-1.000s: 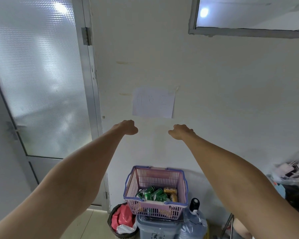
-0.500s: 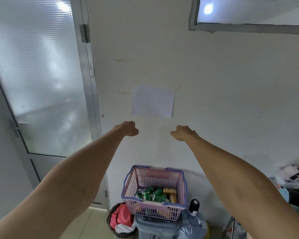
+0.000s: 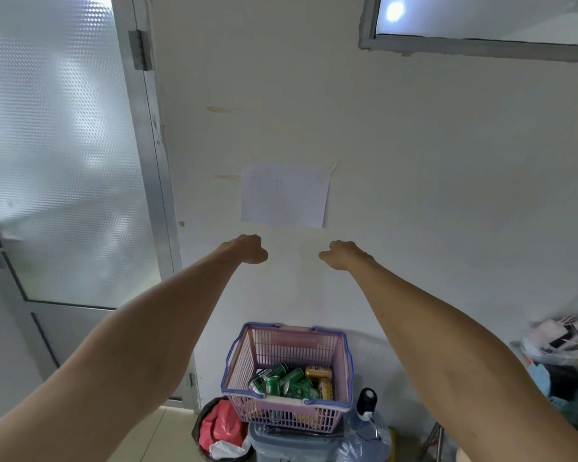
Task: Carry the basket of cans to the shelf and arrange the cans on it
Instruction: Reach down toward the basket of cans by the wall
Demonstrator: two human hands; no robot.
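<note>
A pink plastic basket [image 3: 282, 348] with a blue rim and folded handles stands low by the wall on a grey bin. Inside lie several green cans [image 3: 282, 383] and two gold cans [image 3: 320, 378]. Both my arms are stretched out forward, well above the basket. My left hand [image 3: 249, 248] and my right hand [image 3: 342, 255] hang near the wall with fingers curled down, holding nothing. No shelf is in view.
A frosted glass door [image 3: 64, 161] in a metal frame fills the left. A paper sheet [image 3: 286, 195] is taped to the wall. Below are a grey bin [image 3: 291, 445], a black waste bin [image 3: 221, 431], a water jug [image 3: 367, 431] and clutter [image 3: 561, 355] at right.
The view has tilted slightly, so the basket and paper sit a little lower and left in the frame. Both hands keep the same outstretched pose.
</note>
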